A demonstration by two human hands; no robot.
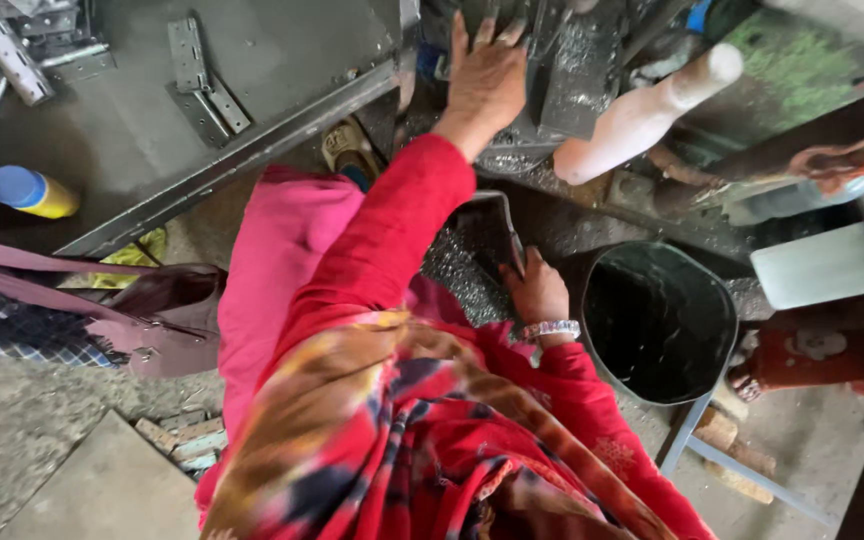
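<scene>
The left hand [487,80] is laid flat, fingers spread, on the grey machine body [562,70]. Below it, the right hand [537,292] is closed around a bent metal handle [502,225], just left of the black bucket [660,322]. A bracing-and-gripping step is judged; a firm pull on the handle is called for.

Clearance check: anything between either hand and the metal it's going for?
Nothing visible. The left hand lies flat on the machine housing; the right hand grips the metal tray by its rim. The black bucket sits beside that hand, not in between.
</scene>
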